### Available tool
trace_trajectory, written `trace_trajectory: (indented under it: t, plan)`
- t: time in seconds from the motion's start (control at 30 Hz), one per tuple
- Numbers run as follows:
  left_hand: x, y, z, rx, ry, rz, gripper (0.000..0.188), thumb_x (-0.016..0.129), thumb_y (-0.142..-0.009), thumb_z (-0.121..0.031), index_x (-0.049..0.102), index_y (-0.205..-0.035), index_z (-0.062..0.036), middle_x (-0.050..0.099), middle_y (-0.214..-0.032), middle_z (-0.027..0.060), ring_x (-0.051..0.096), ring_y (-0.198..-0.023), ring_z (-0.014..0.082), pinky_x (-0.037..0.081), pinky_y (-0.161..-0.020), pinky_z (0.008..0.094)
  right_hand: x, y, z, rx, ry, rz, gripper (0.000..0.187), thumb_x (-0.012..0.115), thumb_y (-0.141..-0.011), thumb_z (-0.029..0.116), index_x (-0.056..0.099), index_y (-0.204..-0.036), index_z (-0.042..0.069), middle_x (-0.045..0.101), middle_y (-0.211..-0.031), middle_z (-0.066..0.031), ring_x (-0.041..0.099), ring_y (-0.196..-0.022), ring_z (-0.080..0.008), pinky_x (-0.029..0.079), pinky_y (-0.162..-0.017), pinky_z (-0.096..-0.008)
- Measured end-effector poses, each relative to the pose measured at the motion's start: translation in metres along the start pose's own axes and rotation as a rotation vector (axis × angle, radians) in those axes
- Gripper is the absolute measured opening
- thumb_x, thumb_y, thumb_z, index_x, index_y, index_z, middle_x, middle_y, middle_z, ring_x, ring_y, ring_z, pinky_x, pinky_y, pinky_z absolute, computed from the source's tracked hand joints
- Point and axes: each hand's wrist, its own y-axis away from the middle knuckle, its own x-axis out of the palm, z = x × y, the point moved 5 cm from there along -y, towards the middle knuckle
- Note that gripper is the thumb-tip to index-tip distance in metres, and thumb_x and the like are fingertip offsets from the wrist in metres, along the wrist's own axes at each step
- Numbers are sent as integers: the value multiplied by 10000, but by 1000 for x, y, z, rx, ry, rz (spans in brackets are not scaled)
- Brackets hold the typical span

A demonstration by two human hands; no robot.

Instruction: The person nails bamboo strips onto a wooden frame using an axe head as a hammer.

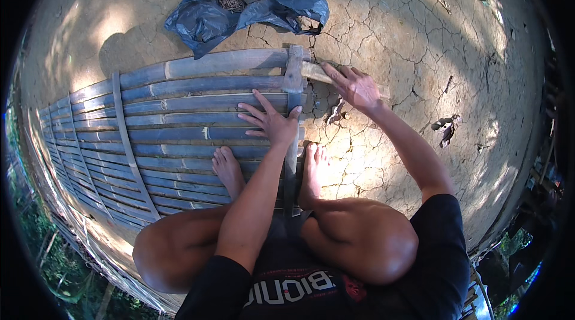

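In the head view, the left hand (pixel 272 121) lies flat with fingers spread, grasping nothing, on the split-bamboo panel (pixel 179 116) that fills the centre and left of the frame. Just right of centre, the right hand (pixel 354 88) is clenched around a wooden handle (pixel 314 72) beside the panel's end crosspiece (pixel 293 80). A crumpled blue plastic bag (pixel 245 5) lies at the top centre on the cracked earth (pixel 419 32), and both bare feet (pixel 227 170) rest at the panel's near edge.

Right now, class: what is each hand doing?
Left hand: open, flat on the bamboo panel.
Right hand: closed on a wooden handle.
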Motion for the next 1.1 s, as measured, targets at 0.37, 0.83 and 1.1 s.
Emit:
trace_trajectory:
  t: [0.37,0.83,1.1]
  plan:
    - [0,2,-3,-23,0,29,1364,869,-732,-504,-140,-1616,-260,-313,-1602,281,-317,-1455,511,-50,-1088,796,-24,-7,15,160,-472,-93,414,549,-1030,362,540,-1387,152,696,-1028,-195,704,-763,-397,601,-673,-483]
    - [-3,2,0,-57,-12,60,1378,880,-721,-511,-141,-1614,-265,-308,-1606,275,-312,-1465,491,-55,-1095,789,-35,3,20,472,-658,-19,424,517,-1055,339,483,-1395,88,702,-802,-186,708,-771,-407,563,-692,-465]
    - [-24,1,-15,130,106,-150,1220,838,-772,-516,31,-1637,-220,-122,-1659,262,-164,-1512,497,-22,-1127,763,9,96,-44,855,14,-289,567,617,-992,300,444,-1496,107,548,-1270,-241,572,-1140,-315,488,-950,-471]
